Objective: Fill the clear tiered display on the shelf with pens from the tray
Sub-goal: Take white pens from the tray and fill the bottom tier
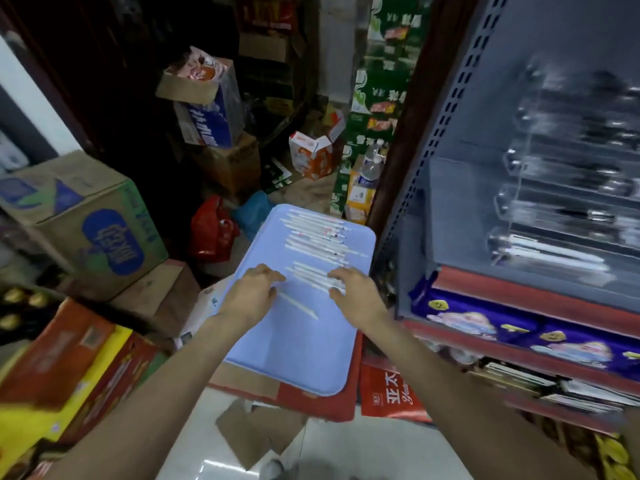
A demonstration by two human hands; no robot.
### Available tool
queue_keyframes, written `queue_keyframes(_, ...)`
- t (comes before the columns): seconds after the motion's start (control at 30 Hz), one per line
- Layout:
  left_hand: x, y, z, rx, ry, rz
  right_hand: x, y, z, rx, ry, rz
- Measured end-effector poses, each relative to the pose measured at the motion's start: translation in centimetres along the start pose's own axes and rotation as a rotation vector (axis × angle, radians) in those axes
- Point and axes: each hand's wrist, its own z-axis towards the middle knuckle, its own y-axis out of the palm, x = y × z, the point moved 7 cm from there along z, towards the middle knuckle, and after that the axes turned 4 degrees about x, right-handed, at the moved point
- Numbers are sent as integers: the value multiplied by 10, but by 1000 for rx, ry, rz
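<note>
While I lean over the blue tray (pixel 294 348), both my hands sit on it among the white pens (pixel 317 237). The tray rests on a red carton (pixel 304 398), just left of the grey shelf (pixel 460 188). My left hand (pixel 254 291) lies palm down near the tray's left edge, fingers (pixel 273 273) curled onto the tray beside the nearest bundle of pens; I cannot tell whether they actually pinch a pen. My right hand (pixel 356 294) lies near the tray's right edge, fingers (pixel 337 273) bent down on the right ends of that same bundle, pressing or gathering it; whether it grips them I cannot tell either.

Counting the pens exactly is beyond me because of blur: there are roughly twenty on the tray, in two loose groups towards its far end and middle, all lying crosswise. One single pen (pixel 299 306) lies apart, slanted, between my hands and closer to me than the bundle.

To the right of the tray, on the shelf, stands one clear tiered display (pixel 561 188). I count about five steps in it. The lowest step holds a few white pens (pixel 550 254); the steps above show dark shapes too blurred to name.
</note>
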Motion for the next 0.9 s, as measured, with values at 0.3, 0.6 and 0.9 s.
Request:
queue_keyframes(0.3, -43, 47, 16, -84, -154, -143, 12, 64, 21, -50, 161, -296)
queue_keyframes(0.6, -29, 44, 25, -1, -229, -85, 10, 79, 26, -81, 204, -340)
queue_keyframes(0.9, -27, 31, 26, 11, -361, -1013, 5, 38, 19, 99, 351, 430)
